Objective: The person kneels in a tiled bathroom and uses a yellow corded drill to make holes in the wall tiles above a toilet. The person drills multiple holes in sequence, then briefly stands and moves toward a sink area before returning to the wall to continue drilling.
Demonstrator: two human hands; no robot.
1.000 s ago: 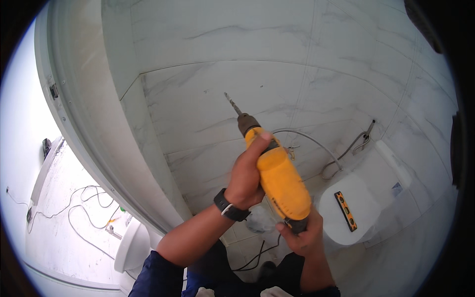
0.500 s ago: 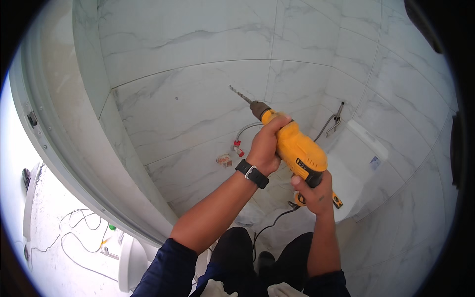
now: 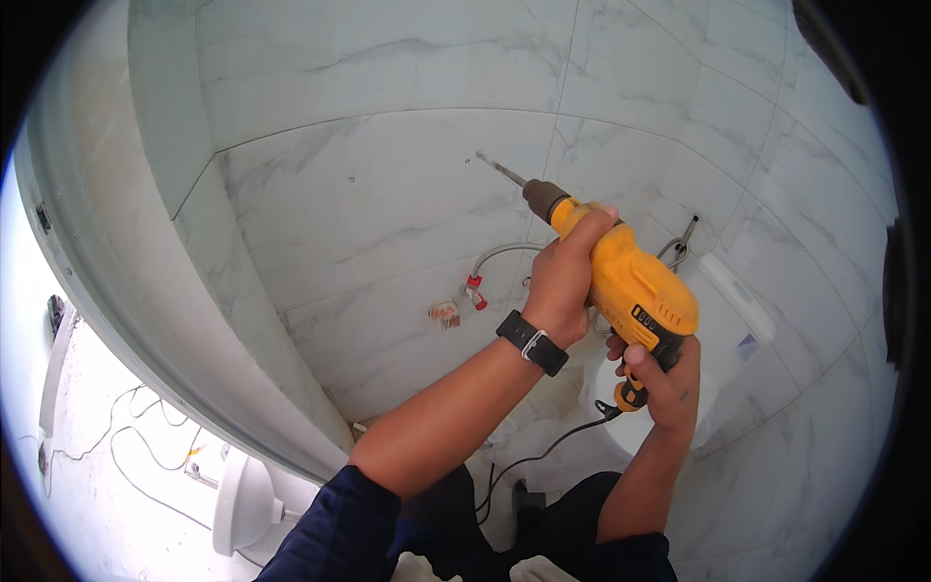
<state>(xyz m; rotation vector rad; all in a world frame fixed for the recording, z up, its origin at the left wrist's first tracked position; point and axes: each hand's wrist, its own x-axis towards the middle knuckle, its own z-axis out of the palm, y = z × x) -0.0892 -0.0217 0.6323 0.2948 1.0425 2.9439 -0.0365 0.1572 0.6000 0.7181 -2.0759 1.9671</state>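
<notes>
Both my hands hold a yellow-and-black corded power drill [image 3: 640, 276], tilted so that its long bit [image 3: 501, 169] points up and left toward the marbled tile wall [image 3: 388, 209]. My left hand [image 3: 567, 281] wraps around the drill body behind the dark chuck [image 3: 545, 199]; a black watch is on that wrist. Lower down, my right hand [image 3: 669, 383] grips the handle, its fingers partly hidden. Close to the bit's tip, a small dark hole [image 3: 467, 160] shows in the tile. Another small mark [image 3: 351, 179] lies further left. Whether the tip touches the wall, I cannot tell.
A white toilet [image 3: 722, 320] stands behind the drill at the right. Low on the wall are a flexible hose [image 3: 504, 248] with red fittings and a rough cut-out [image 3: 444, 314]. The drill's black cord [image 3: 548, 451] runs down past my legs. At left, a door frame [image 3: 126, 330] borders a white washbasin [image 3: 242, 500].
The drill and both hands have shifted right, and the bit's tip is now right of the small hole, which shows. The view has shifted slightly. Both grips stay the same.
</notes>
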